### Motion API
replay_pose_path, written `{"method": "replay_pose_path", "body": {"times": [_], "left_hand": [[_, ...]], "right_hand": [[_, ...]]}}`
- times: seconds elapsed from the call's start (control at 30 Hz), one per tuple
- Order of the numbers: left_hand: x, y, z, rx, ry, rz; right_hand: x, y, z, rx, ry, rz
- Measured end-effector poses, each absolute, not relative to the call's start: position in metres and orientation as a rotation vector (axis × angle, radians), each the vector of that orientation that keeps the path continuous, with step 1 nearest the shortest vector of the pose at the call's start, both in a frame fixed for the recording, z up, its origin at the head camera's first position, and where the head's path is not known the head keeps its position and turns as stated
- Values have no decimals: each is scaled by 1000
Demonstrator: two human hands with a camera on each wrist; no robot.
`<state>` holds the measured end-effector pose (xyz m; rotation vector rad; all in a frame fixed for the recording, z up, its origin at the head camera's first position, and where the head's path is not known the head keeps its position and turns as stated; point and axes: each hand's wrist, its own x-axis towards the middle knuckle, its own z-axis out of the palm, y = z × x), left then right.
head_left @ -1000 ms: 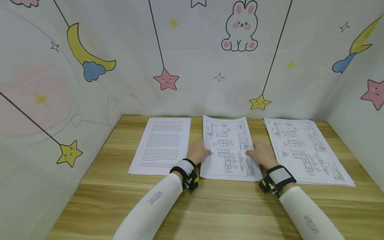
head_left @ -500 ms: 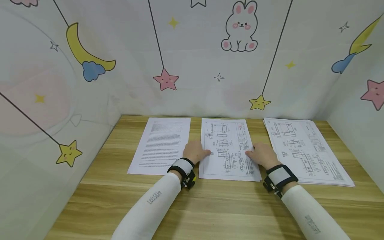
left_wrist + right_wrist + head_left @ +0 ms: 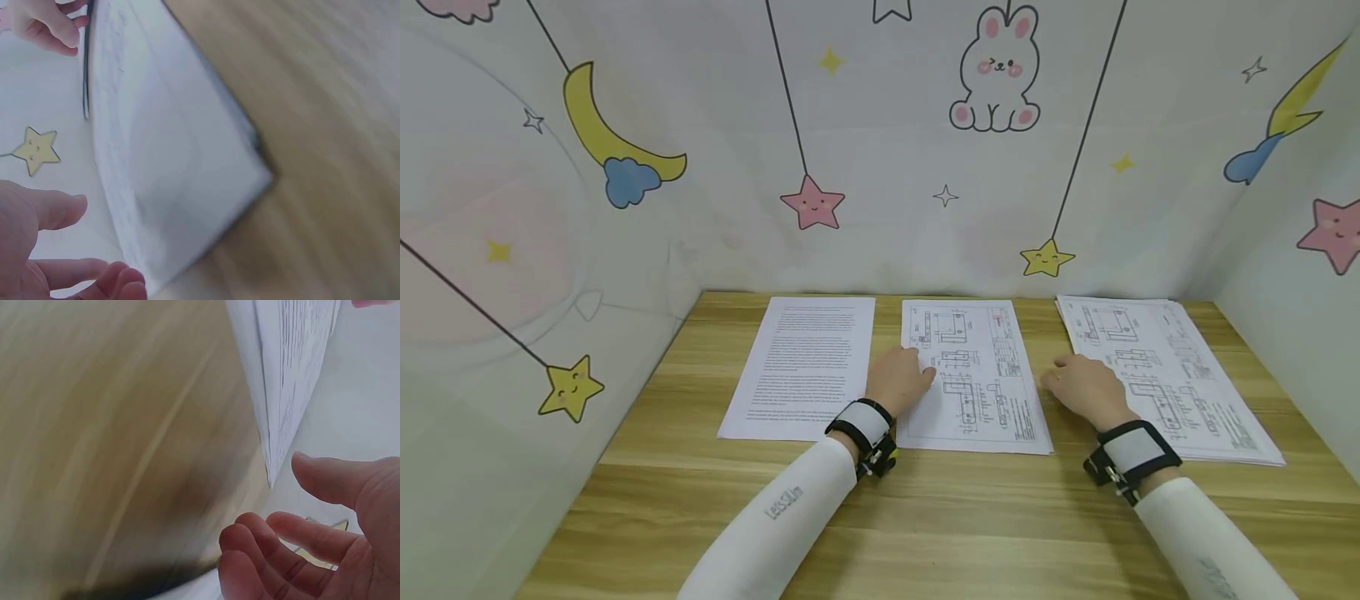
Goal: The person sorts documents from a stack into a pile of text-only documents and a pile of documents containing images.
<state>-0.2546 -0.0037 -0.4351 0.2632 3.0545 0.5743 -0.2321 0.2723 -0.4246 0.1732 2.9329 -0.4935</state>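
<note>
In the middle of the table lies a stack of drawing sheets [image 3: 973, 392], flat, with printed technical outlines. My left hand [image 3: 898, 382] is at its left edge. In the left wrist view the thumb of that hand [image 3: 28, 231] stands apart from the fingers, and the fingertips are close to the paper's edge; I cannot tell whether they touch it. My right hand [image 3: 1088, 390] is off the stack's right side, between it and the right-hand pile of drawings [image 3: 1210, 392]. In the right wrist view that hand [image 3: 312, 537] holds nothing, its fingers loosely bent.
A printed text page [image 3: 808, 358] lies left of the middle stack. All the papers lie on a wood-grain table [image 3: 970, 525]. A white cloth wall [image 3: 887, 150] with cartoon stars, a moon and a rabbit stands behind the table and at both sides.
The middle sheets, raised at their far edge at first, now lie flat. My right hand has let go of their right edge and moved right; my left hand has shifted slightly.
</note>
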Motion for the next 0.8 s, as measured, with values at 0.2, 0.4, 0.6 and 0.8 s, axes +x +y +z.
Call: {"method": "replay_pose_path", "body": {"times": [0.2,0.4,0.6,0.8], "left_hand": [[-242,12,-420,453,3059,452],[-226,29,-412,701,3058,376],[-219,45,-412,907,3015,348],[-215,60,-419,1059,2914,295]], "right_hand": [[-225,307,-418,215,3025,-501],[-222,353,-420,297,3095,-494],[-221,392,-425,478,2991,-458],[-216,421,-430,554,2791,-460]]}}
